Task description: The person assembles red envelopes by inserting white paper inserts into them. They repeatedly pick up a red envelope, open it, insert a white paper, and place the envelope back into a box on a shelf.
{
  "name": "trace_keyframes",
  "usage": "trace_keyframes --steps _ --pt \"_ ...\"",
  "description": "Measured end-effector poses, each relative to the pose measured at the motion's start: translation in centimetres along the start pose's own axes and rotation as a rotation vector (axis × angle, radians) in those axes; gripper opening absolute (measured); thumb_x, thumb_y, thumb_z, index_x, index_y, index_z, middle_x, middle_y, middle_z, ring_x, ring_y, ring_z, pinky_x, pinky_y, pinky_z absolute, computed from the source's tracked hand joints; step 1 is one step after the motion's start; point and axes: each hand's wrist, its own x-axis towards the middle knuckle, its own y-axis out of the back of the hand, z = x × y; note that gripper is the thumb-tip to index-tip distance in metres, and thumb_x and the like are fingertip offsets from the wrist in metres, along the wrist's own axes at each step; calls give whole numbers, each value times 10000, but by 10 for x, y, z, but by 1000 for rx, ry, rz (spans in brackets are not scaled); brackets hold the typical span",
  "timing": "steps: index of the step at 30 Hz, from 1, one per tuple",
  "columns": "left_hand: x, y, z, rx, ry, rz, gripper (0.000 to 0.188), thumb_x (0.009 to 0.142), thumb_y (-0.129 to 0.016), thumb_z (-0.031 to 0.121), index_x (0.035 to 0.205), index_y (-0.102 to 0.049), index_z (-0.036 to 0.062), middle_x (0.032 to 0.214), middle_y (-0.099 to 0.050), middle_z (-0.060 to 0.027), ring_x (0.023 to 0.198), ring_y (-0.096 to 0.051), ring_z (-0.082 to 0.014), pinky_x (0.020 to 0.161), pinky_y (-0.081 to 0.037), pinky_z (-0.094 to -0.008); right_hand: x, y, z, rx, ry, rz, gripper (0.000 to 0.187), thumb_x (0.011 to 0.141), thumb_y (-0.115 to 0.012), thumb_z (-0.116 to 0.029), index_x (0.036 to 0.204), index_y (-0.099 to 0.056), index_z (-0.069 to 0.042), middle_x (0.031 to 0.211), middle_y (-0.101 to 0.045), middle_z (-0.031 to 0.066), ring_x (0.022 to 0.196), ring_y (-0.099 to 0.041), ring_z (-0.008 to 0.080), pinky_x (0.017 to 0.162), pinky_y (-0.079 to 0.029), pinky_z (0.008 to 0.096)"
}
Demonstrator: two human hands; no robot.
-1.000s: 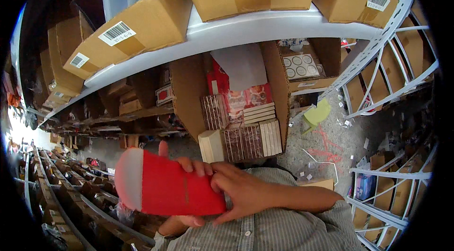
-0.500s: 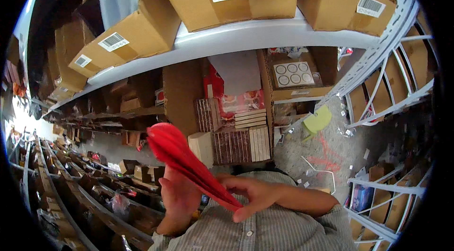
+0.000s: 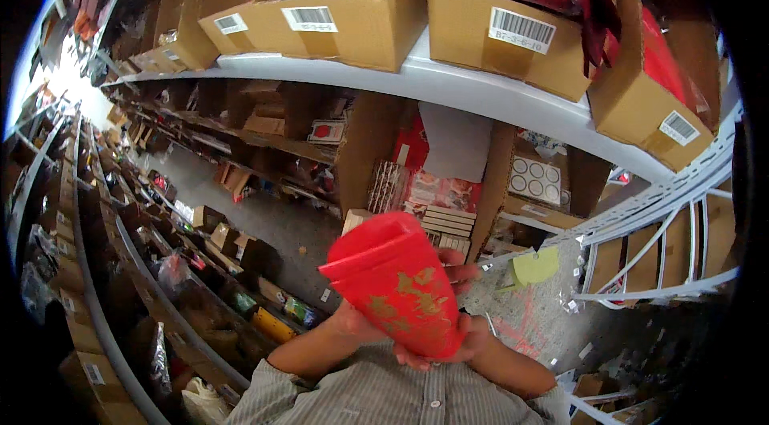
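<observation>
A red paper bag (image 3: pixel 396 289) with gold print stands upright in front of my chest, its mouth spread open toward the camera. My left hand (image 3: pixel 350 321) grips its lower left side and is mostly hidden behind it. On the other side, my right hand (image 3: pixel 467 335) wraps around the bag, with fingertips showing at its right edge. Both striped sleeves come in from the lower edge.
A grey shelf board (image 3: pixel 481 92) overhead carries labelled cardboard boxes (image 3: pixel 513 32), one with shiny red goods. Below it are stacked packs (image 3: pixel 444 221) and more cartons. A white wire rack (image 3: pixel 665 249) stands at right. A yellow-green sheet (image 3: pixel 535 267) lies on the littered floor. Boxes line the aisle at left.
The red bag was flat and held sideways; now it is opened into a tube and upright. My head has turned left, showing more of the aisle.
</observation>
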Motion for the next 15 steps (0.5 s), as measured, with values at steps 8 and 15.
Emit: trace_keyframes --steps 8,15 --pt "-9 -19 -10 277 -25 270 898 710 -657 521 1368 -364 -14 1268 -503 -208 1182 -521 -338 1020 -420 -476 -14 -10 4 25 -34 80 1071 718 -601 -734 1460 -255 -44 1331 -423 359 984 -560 327 824 -442 391" --pt "-14 -6 -14 312 -16 242 836 712 -611 505 1345 -395 3 1270 -502 -232 1140 -543 -348 975 -452 -463 -22 -11 7 105 1 92 1024 776 -640 -587 1491 -176 -20 1467 -310 285 1264 -443 373 1021 -377 461"
